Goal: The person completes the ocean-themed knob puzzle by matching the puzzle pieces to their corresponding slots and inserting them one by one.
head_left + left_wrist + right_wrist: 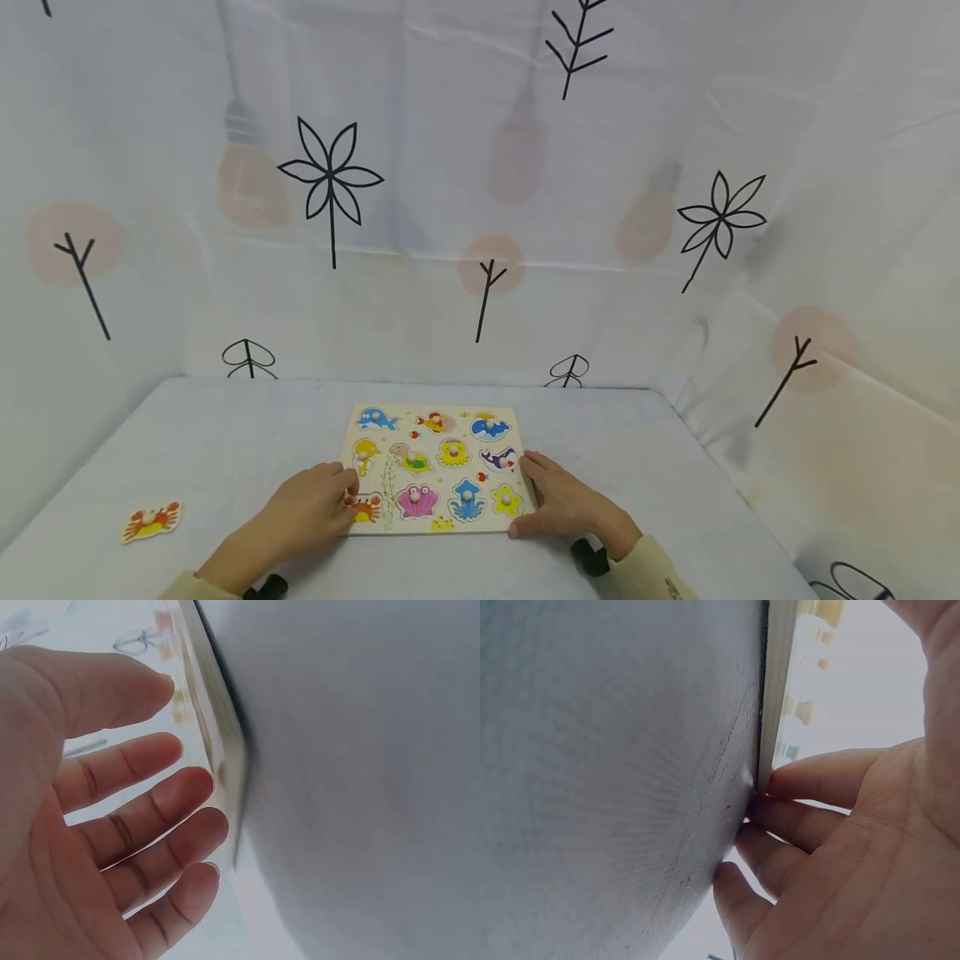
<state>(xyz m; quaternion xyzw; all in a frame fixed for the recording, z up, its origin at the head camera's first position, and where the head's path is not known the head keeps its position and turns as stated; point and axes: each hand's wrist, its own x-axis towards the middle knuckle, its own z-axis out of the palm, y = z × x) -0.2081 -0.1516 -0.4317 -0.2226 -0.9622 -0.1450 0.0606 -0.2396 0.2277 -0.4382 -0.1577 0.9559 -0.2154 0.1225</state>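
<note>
A wooden peg puzzle board (427, 527) with sea-animal pictures lies flat on the table, among them a pink shell (417, 502), a blue squid (467, 505) and a yellow star (507, 500). My left hand (313, 504) is at its left edge and partly covers a crab picture (366, 508). In the left wrist view those fingers (169, 795) are loosely extended with the thumb apart. At the right edge my right hand (562, 500) touches the board's side with its fingers (817, 780), its thumb by the near corner. A separate crab piece (152, 522) with a knob lies to the left.
The white table (247, 433) meets a pale printed cloth (420, 317) at the back and both sides. Each wrist carries a small black device, one at the left wrist (267, 587) and one at the right wrist (589, 558).
</note>
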